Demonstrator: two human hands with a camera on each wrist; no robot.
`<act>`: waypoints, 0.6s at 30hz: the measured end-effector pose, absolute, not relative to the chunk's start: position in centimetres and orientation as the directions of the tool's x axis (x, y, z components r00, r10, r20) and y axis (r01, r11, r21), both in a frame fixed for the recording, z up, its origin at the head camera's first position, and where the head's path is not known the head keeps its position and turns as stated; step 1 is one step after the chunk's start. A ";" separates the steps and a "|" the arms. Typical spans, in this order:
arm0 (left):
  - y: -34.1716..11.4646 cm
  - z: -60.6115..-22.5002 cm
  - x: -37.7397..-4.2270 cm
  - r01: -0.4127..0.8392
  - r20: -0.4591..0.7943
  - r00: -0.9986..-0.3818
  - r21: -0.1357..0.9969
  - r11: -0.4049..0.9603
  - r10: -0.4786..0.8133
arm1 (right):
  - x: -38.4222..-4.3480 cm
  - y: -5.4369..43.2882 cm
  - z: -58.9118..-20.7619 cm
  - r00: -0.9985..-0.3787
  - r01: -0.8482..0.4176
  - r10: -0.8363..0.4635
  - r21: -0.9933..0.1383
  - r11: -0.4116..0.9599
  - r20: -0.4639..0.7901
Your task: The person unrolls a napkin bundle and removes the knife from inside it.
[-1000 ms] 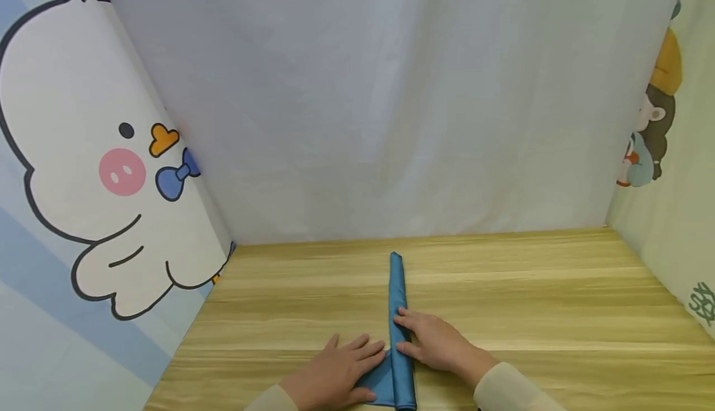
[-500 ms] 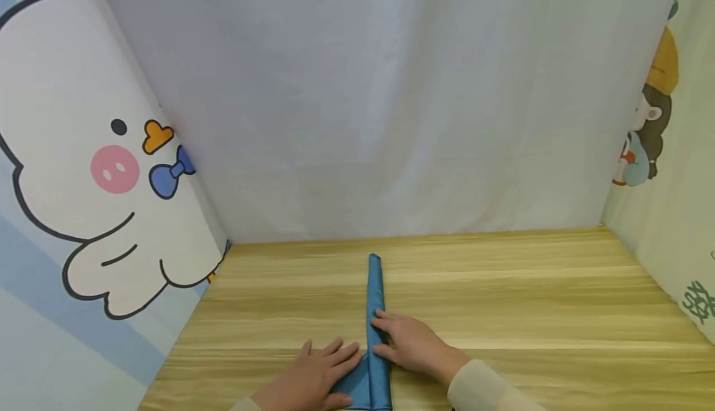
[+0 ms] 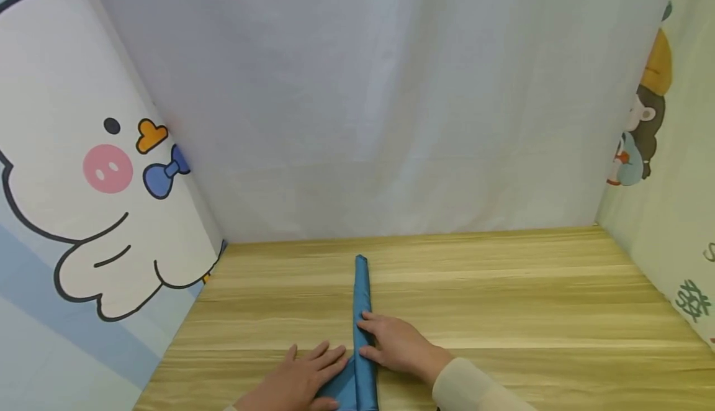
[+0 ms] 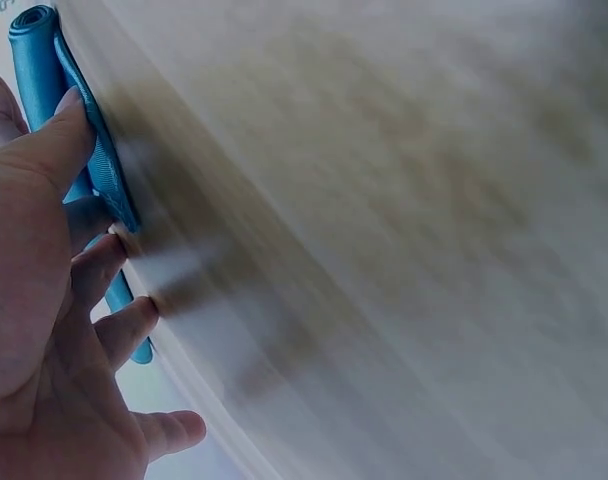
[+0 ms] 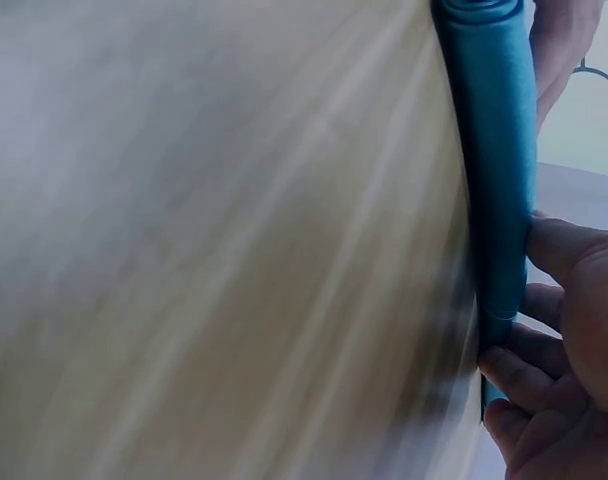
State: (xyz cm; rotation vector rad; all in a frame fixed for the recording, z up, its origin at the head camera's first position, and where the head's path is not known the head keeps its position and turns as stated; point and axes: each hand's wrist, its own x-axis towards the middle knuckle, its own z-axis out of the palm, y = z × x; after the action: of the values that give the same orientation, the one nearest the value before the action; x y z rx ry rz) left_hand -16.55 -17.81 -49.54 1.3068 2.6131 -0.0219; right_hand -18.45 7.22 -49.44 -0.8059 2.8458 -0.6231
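A blue cloth [image 3: 362, 296], smooth and slightly shiny, lies rolled into a long narrow tube pointing away from the person. A flat flap [image 3: 342, 388] of it spreads out on the left near the front. My left hand [image 3: 296, 377] rests on that flap with fingers spread, its fingertips close beside the roll. From the right side, my right hand [image 3: 399, 346] holds the roll, index finger and thumb reaching over it. The left wrist view shows the spiral end of the roll [image 4: 36, 75] and the flap's ribbed-looking edge. In the right wrist view the thumb touches the roll [image 5: 494, 150].
The wood-grain table [image 3: 503, 293] extends on both sides of the cloth. A pale grey curtain [image 3: 391, 100] hangs along its back edge. Printed panels stand at the sides, a cartoon bird [image 3: 67, 119] on the left one and a small figure [image 3: 639, 131] on the right.
The rolled cloth has slid left across the table together with both hands. Their hold on it looks the same. The head view has also shifted a little.
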 end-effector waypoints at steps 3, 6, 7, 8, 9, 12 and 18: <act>-18.3 -49.6 -16.5 0.787 -0.201 -0.582 0.102 0.608 0.788 | -18.5 6.7 -49.5 -0.851 -0.475 -0.525 -0.415 0.776 -0.010; -18.6 -49.6 -16.5 0.781 -0.202 -0.584 0.123 0.612 0.786 | -18.7 6.3 -49.6 -0.853 -0.469 -0.522 -0.419 0.777 -0.013; -18.7 -49.6 -16.5 0.779 -0.202 -0.584 0.131 0.613 0.786 | -18.7 6.1 -49.6 -0.853 -0.467 -0.521 -0.422 0.777 -0.016; -18.8 -49.7 -16.5 0.777 -0.203 -0.585 0.137 0.615 0.785 | -18.7 6.0 -49.5 -0.855 -0.463 -0.519 -0.426 0.777 -0.017; -18.9 -49.7 -16.5 0.775 -0.203 -0.587 0.141 0.617 0.784 | -18.6 5.9 -49.5 -0.856 -0.460 -0.517 -0.430 0.777 -0.018; -19.1 -49.8 -16.5 0.765 -0.204 -0.592 0.162 0.623 0.780 | -18.4 5.5 -49.3 -0.858 -0.455 -0.513 -0.440 0.775 -0.016; -19.3 -49.7 -16.4 0.761 -0.203 -0.595 0.168 0.626 0.778 | -17.3 4.9 -48.7 -0.814 -0.533 -0.580 -0.427 0.731 0.023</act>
State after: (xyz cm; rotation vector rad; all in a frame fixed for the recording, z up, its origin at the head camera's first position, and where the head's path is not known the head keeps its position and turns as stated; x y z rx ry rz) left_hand -16.43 -19.35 -49.74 1.2531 2.5945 0.0927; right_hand -17.35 4.85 -48.68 -0.9088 2.8176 -0.6425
